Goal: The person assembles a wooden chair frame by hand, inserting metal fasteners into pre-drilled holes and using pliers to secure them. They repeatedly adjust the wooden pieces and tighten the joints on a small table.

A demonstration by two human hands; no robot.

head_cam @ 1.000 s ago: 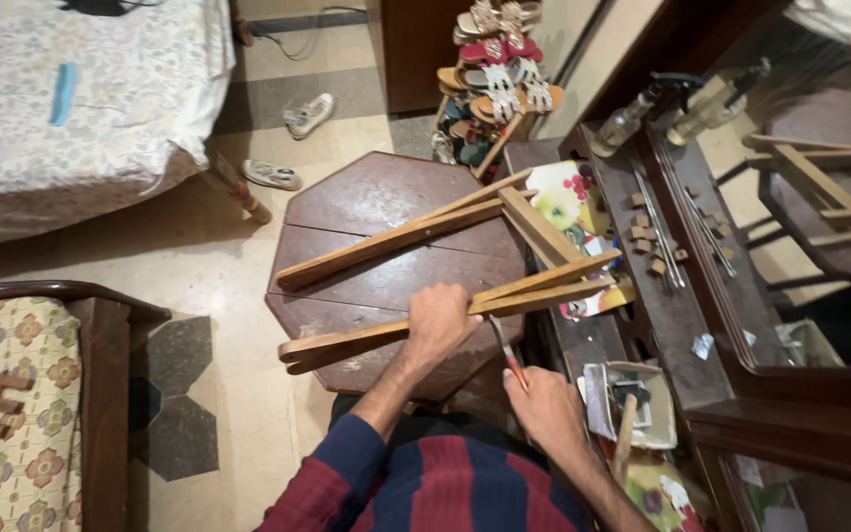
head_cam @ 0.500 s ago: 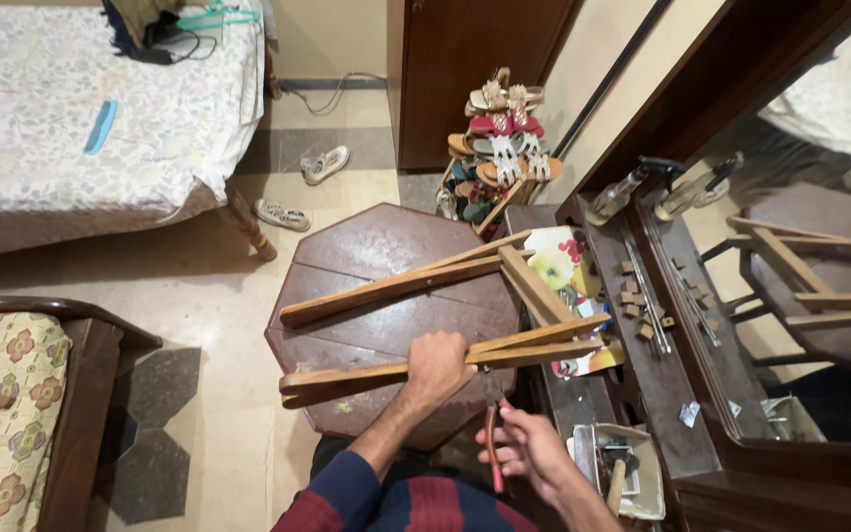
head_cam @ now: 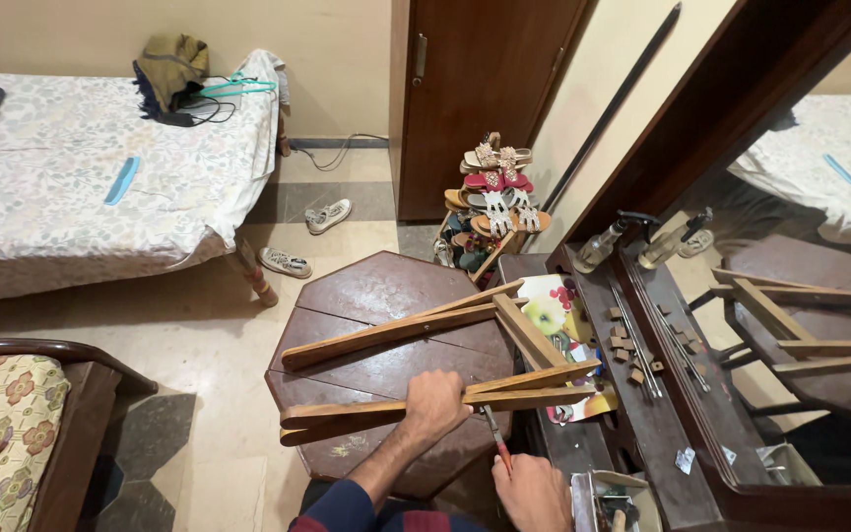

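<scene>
A bed point(head_cam: 100, 197), shoe rack point(head_cam: 490, 212), mirror point(head_cam: 819, 246) and loose sneakers point(head_cam: 329, 216) surround the area.

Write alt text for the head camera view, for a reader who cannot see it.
A person's left hand grips the lower leg of a folded wooden frame lying across a dark octagonal wooden table, while the right hand holds a red-handled screwdriver pointed at it. Around them are a bed with a patterned sheet, a shoe rack and a mirrored dresser.
</scene>
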